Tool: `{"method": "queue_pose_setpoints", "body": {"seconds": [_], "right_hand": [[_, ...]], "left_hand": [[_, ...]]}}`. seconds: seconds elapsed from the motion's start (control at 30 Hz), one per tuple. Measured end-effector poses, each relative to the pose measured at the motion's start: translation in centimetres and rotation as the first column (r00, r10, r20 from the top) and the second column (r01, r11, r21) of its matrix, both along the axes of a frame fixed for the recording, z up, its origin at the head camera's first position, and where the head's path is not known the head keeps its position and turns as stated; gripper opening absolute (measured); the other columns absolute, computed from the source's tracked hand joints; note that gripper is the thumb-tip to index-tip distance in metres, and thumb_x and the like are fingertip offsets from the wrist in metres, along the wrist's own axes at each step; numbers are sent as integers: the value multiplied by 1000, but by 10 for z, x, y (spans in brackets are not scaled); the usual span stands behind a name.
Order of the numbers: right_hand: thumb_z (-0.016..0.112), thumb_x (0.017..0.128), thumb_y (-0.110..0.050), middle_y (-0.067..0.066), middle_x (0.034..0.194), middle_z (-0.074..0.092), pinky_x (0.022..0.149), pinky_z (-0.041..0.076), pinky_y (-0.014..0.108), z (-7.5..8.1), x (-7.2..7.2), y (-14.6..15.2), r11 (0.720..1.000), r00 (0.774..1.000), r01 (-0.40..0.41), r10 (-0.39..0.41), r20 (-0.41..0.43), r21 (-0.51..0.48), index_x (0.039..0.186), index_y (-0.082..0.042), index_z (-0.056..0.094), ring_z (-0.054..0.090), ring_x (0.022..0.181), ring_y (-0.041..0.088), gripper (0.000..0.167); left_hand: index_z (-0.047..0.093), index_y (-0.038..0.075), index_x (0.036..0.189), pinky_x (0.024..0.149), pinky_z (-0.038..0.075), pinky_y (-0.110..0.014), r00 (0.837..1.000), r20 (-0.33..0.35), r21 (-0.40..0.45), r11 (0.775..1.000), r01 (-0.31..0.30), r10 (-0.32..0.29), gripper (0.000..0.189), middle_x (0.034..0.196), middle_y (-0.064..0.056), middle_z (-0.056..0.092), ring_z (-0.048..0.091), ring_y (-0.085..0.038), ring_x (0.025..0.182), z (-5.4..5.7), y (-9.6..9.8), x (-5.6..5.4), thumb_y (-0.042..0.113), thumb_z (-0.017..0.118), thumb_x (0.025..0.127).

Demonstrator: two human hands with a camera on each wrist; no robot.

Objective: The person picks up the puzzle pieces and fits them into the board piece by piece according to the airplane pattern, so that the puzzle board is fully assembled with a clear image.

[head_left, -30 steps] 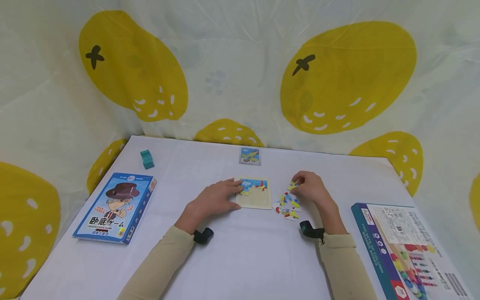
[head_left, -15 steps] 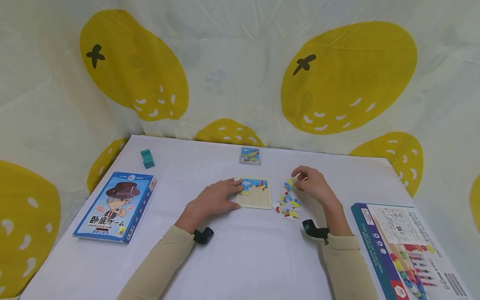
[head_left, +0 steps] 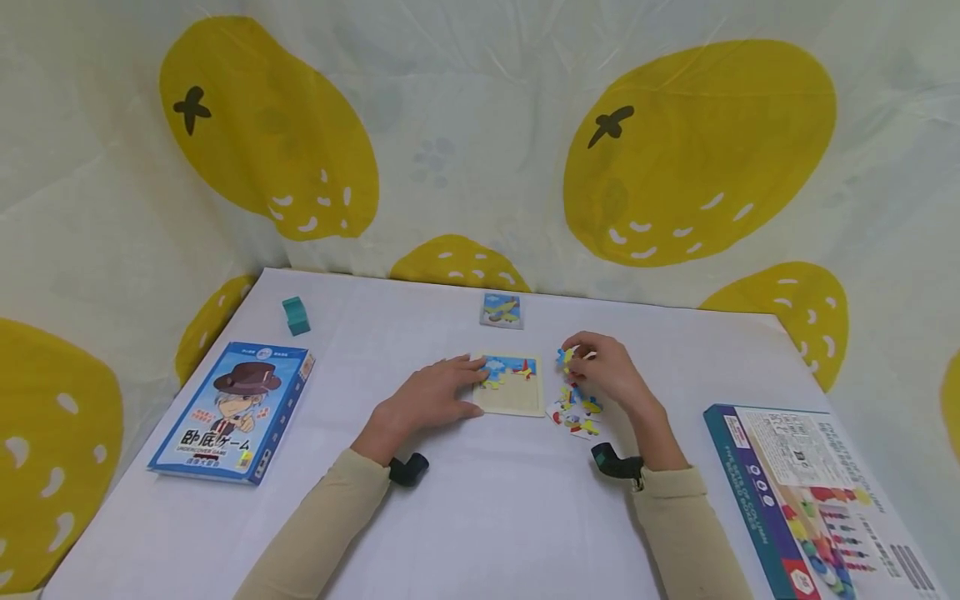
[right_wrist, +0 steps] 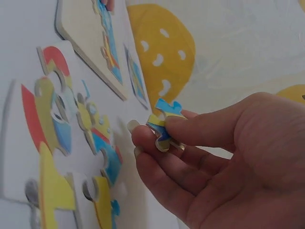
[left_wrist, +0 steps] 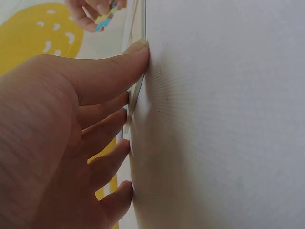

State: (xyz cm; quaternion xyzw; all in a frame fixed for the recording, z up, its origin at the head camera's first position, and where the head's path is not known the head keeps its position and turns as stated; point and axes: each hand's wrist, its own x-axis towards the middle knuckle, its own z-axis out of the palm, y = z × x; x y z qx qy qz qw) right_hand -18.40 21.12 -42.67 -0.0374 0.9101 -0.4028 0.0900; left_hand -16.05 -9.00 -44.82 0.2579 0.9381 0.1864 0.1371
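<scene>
A wooden puzzle tray (head_left: 517, 402) lies mid-table, with blue, white, yellow and red pieces fitted along its far side. My left hand (head_left: 435, 396) rests at the tray's left edge. In the left wrist view its thumb (left_wrist: 119, 69) touches the rim and the other fingers are spread along it. To the right of the tray, my right hand (head_left: 609, 365) pinches a blue and yellow puzzle piece (right_wrist: 157, 121) between thumb and fingers, raised off the table. Loose puzzle pieces (head_left: 576, 414) lie in an overlapping heap below that hand; some show their faces in the right wrist view.
A small airplane picture card (head_left: 501, 310) lies behind the tray. At the left are a blue game box (head_left: 228, 412) and a small teal block (head_left: 296, 316). A larger box (head_left: 810, 500) with printed beads sits at the right. A patterned curtain (head_left: 465, 167) hangs behind the table.
My right hand has picked the blue and yellow puzzle piece from the heap's far end and carried it left, toward the tray. My left hand has stayed in place.
</scene>
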Motion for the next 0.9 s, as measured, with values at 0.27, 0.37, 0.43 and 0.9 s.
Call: {"method": "queue_pose_setpoints", "body": {"seconds": [0.27,0.37,0.43,0.9], "right_hand": [[68,90,-10,10,97,67,72,50,28,-6,-1,-21,1000,998,5,-3,-69,28,108,-7,70,58,87,22,19],[68,90,-10,11,98,67,72,49,28,-7,1,-29,1000,998,12,-11,-56,9,107,-8,70,58,88,23,17],[68,90,-9,10,97,67,71,49,28,-8,2,-35,1000,999,17,-17,-52,1,106,-8,70,59,88,23,17],[67,90,-5,12,86,70,62,56,27,-17,9,-66,989,1000,-6,4,-15,-148,101,-2,67,66,66,15,11]], "left_hand": [[47,26,149,123,26,-45,1000,-8,12,1000,15,-15,66,160,10,36,26,-17,153,-3,-1,-3,45,70,90],[47,25,149,124,25,-44,1000,-5,14,1000,16,-16,66,160,10,36,26,-17,153,-4,-1,-3,44,70,90],[47,26,149,124,25,-45,1000,-4,13,1000,15,-15,66,160,10,36,27,-17,153,-4,-1,-3,44,70,90],[47,27,149,123,27,-47,1000,3,0,1000,13,-13,65,160,11,36,27,-17,153,-3,0,-4,46,69,90]]}}
